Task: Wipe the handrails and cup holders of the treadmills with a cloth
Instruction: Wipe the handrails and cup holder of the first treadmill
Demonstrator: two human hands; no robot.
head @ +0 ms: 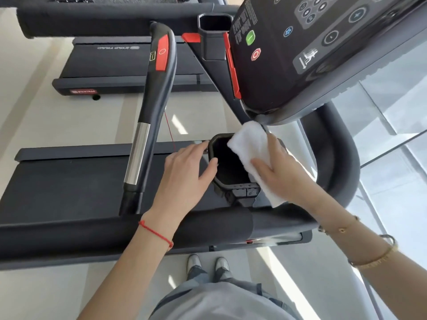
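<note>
Your right hand (pixel 280 168) pinches the white cloth (pixel 253 155), thumb curled on top, draped over the near cup holder (pixel 227 179) rim's right side. Your left hand (pixel 189 167) grips the holder's left rim, fingers curled together. Handrail (pixel 147 116) stands just left.

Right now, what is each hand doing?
Left hand: gripping the cup holder rim.
Right hand: holding the white cloth.

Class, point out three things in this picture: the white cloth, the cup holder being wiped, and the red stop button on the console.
white cloth (pixel 250 148), head view, on its upper folded part.
cup holder (pixel 213 144), head view, on its left rim.
red stop button (pixel 255 54), head view, on its centre.
</note>
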